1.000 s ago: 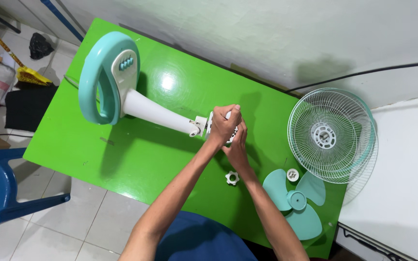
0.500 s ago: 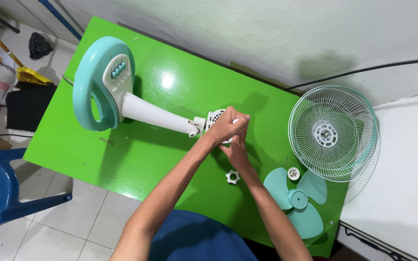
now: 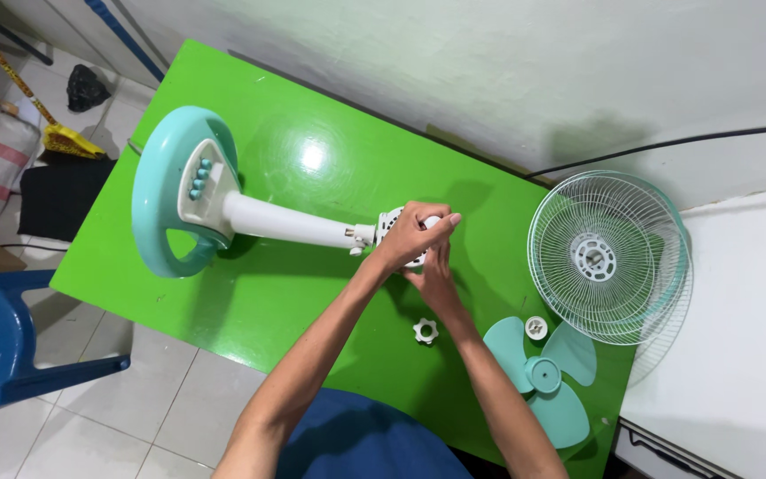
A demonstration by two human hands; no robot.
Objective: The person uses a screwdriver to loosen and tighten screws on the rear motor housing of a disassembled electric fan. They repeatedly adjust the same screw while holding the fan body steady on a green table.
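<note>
Left hand (image 3: 410, 235) shifted over motor (image 3: 394, 229), fingers wrapped around it, right hand (image 3: 434, 270) gripping beneath, nut (image 3: 425, 332) near below fingers, blade (image 3: 543, 377) right

Bright, sharp overhead view; glare spot on glossy green table (image 3: 312, 158).

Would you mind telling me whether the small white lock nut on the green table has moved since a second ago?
No. The white lock nut keeps its place between the blade and the hands, as before.

Glossy green table (image 3: 312, 160), wire fan guards (image 3: 609, 257)
</note>
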